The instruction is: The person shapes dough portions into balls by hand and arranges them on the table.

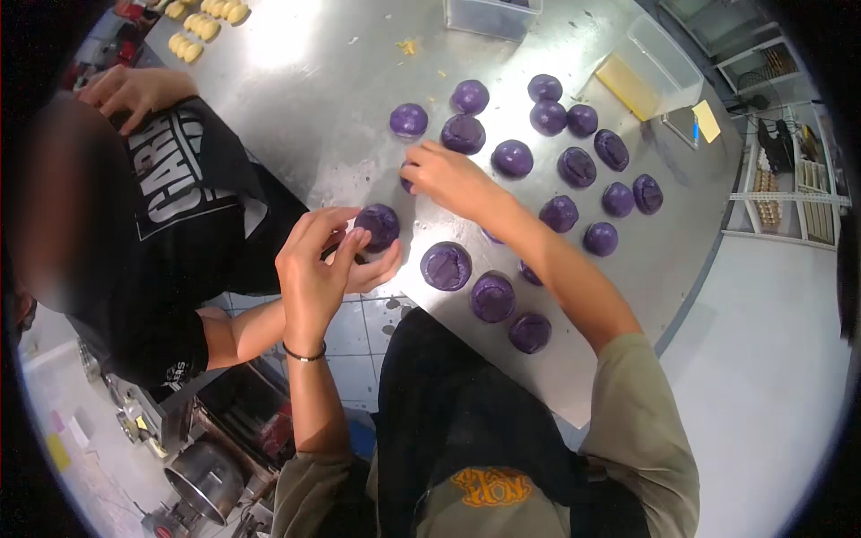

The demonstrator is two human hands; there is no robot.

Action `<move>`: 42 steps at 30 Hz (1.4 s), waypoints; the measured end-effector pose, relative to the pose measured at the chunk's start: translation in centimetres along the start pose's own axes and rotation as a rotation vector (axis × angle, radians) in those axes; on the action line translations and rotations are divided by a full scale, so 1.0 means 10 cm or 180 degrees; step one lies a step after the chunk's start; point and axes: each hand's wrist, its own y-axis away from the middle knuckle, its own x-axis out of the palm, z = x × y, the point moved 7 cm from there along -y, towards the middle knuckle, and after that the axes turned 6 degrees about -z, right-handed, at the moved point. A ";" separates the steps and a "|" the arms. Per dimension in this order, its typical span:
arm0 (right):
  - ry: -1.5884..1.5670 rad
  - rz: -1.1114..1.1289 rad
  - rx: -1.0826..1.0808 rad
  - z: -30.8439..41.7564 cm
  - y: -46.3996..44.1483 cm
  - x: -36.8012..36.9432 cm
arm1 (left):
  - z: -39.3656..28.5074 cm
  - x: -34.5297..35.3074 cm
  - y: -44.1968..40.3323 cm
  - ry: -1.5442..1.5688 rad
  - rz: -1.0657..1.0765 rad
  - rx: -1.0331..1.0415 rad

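At the near edge of the metal table (345, 125), your left hand (316, 255) is holding a dark purple ball (378, 228) between thumb and fingers, its grip closed on the ball's left side. A co-worker's hand (375, 273) is reaching in from below and is sitting right beside the same ball; how much of the weight it is carrying, you cannot tell from this angle. Your right hand (421, 172) is bending its fingers over a second purple ball (406, 177), which is mostly hiding beneath them, so whether those fingers are gripping it or only resting on it cannot be told.

Just beyond your right hand, a creased purple round (463, 134) is lying close to a smooth purple round (470, 97). Nearer to you, three broad purple rounds (492, 298) are lying in a slanting row along the edge, and more purple rounds (577, 167) are spreading over the table to the right, some partly hiding under your right forearm. Farther off, a clear tub (664, 67) with something yellow inside is standing beyond the rounds, and another clear container (489, 20) is standing at the top. Small yellow pieces (211, 25) are lying in rows at the far left, past the co-worker's black shirt (184, 184).
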 end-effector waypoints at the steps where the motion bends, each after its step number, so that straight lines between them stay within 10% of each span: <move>1: 0.0078 0.0110 0.0034 -0.02 -0.01 0.04 | -0.01 0.01 -0.01 0.0033 -0.0008 0.0040; 25: -0.0838 -0.0513 0.1646 0.12 0.58 -0.36 | 0.00 1.12 -0.28 -0.0464 0.1383 0.0756; 42: -0.0438 -0.2489 0.3392 0.76 2.80 -1.54 | -0.01 2.50 -1.64 -0.1347 0.1745 0.1002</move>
